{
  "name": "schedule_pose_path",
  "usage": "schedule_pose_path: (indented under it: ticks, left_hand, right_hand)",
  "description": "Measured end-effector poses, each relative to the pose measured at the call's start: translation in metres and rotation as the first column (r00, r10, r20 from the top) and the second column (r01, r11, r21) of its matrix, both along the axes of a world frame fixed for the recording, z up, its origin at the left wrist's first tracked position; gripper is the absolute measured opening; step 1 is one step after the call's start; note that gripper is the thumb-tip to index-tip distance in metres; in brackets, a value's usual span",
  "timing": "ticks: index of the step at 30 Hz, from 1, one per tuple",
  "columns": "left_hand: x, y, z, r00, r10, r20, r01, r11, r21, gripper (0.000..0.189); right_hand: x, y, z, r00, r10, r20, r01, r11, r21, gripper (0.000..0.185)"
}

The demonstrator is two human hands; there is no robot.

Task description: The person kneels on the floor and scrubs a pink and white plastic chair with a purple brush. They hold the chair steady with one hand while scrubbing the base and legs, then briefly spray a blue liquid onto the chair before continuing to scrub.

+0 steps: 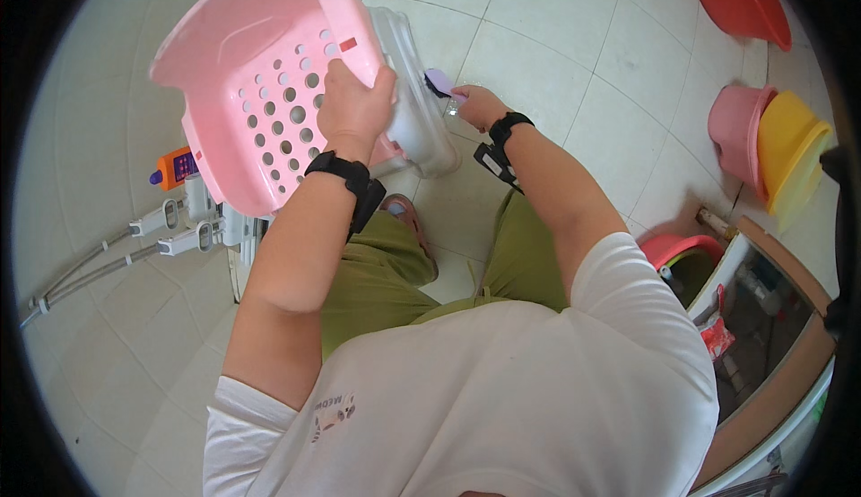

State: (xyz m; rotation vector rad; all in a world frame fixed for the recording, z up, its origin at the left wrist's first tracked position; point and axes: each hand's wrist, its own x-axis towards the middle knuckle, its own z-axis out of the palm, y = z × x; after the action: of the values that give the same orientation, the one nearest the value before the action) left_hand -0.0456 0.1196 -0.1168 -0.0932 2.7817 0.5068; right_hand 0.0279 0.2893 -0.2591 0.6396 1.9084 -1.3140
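Note:
A large pink plastic basket (225, 46) with round holes in its base is tilted up before me at the left. My left hand (355, 103) grips the near side of its rim, thumb over the edge. Behind and to the right of it is a whitish plastic tub (424, 120), partly hidden by the basket. A purple-backed scrubbing brush (440, 83) with dark bristles is in my right hand (481, 107), held by its handle. Its bristles face the tub's side; whether they touch it I cannot tell. Wet suds or drops show on the tiles by the brush.
An orange bottle (176, 167) with a purple cap and white-fitted pipes (155, 241) are at the left. Along the right are a red basin (740, 2), a pink basin (736, 134), a yellow basin (790, 140) and a brown-edged cabinet or frame (794, 282).

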Motion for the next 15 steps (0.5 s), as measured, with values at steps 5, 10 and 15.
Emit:
schedule_pose_path:
  ticks: [5,10,15]
  left_hand:
    - [0.002,0.0,0.0,0.999,-0.005,-0.042,0.006,1.0,0.007,0.062]
    - [0.002,0.0,0.001,1.0,0.012,-0.005,-0.012,1.0,-0.012,0.063]
    - [0.001,0.002,0.002,0.999,0.007,-0.037,-0.008,1.0,-0.023,0.064]
  right_hand:
    - [0.022,0.001,-0.013,0.996,-0.054,0.068,0.061,0.993,-0.105,0.054]
    - [0.074,-0.003,0.034,0.992,-0.075,0.099,0.09,0.983,-0.158,0.057]
    - [0.077,-0.023,0.054,0.99,-0.079,0.117,0.092,0.99,-0.108,0.057]
